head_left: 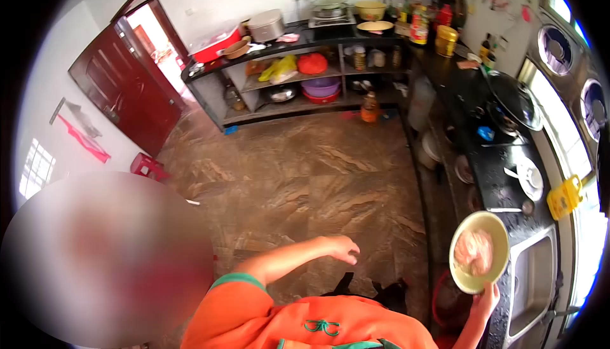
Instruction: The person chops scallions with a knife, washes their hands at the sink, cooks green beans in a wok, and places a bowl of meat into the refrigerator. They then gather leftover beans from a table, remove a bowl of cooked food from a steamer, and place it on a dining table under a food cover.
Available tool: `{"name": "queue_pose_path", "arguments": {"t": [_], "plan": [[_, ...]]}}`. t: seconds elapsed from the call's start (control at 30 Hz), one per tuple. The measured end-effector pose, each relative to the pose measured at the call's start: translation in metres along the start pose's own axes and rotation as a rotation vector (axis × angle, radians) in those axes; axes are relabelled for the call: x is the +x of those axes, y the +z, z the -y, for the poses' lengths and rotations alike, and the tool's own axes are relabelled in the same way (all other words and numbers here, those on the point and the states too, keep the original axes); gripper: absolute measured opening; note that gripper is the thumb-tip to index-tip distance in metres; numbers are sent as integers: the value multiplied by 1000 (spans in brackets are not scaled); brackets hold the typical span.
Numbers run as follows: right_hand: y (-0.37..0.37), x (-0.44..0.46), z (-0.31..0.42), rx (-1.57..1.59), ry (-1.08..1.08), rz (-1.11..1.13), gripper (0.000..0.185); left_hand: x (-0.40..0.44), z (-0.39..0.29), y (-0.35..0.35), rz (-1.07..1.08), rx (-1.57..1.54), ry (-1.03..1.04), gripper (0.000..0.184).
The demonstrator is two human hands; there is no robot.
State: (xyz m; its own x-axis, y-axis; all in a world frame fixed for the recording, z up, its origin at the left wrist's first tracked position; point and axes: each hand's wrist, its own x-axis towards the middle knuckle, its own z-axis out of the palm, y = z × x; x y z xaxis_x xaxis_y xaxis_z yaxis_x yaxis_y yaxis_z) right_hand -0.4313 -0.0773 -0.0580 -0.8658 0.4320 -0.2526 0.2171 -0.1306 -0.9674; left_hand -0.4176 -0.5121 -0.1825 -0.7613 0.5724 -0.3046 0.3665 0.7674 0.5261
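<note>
At the lower right, my right hand [488, 298] grips the near rim of a pale yellow bowl [502, 266]. Pinkish pieces that look like raw meat [474, 252] lie inside it. The bowl is tilted toward me, over the counter edge beside the metal sink [532, 279]. My left hand [343, 249] hangs in front of my orange shirt, above the tiled floor. Its fingers are loosely bent and slightly apart, with nothing in them.
Along the right counter are a wok with a glass lid [515, 101], a white dish [528, 178], a ladle [527, 207] and a yellow oil jug [564, 198]. Shelves [298, 82] with basins stand at the back. A red stool [147, 167] is near the door; a blurred area covers the lower left.
</note>
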Motion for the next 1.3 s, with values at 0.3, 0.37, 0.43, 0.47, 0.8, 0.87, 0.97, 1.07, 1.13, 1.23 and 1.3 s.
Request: {"name": "queue_pose_path", "arguments": {"t": [0.3,0.37,0.43,0.47,0.8,0.87,0.97,1.07,1.13,1.23,1.3], "plan": [[377,-62,-14,-340,58,658,10,-151,106,-97,-912,-786,-317,21],[466,-83,-26,-391,124,812,11,-191,138,-121,-1001,-1179,-463,24],[554,-100,-50,-405,113,962,12,-232,177,-148,-1182,-1313,-471,26],[600,-112,-53,-417,103,1036,12,-255,194,-157,-1276,-1381,-479,26],[939,-325,-118,-586,262,1630,12,-466,343,-198,-1977,-1369,-1017,20],[994,-374,-131,-635,240,1686,11,-512,387,-197,-2024,-1448,-985,21],[1075,-435,-161,-641,320,1780,13,-582,451,-190,-2016,-1459,-983,20],[1152,-492,-179,-703,261,1822,12,-643,506,-207,-1978,-1506,-986,20],[1204,-533,-185,-765,196,1793,10,-687,551,-226,-2051,-1554,-996,18],[1295,-579,-197,-732,243,1828,12,-744,625,-265,-2125,-1689,-904,13],[1361,-602,-210,-724,248,1936,13,-782,679,-281,-2120,-1626,-977,9]]}}
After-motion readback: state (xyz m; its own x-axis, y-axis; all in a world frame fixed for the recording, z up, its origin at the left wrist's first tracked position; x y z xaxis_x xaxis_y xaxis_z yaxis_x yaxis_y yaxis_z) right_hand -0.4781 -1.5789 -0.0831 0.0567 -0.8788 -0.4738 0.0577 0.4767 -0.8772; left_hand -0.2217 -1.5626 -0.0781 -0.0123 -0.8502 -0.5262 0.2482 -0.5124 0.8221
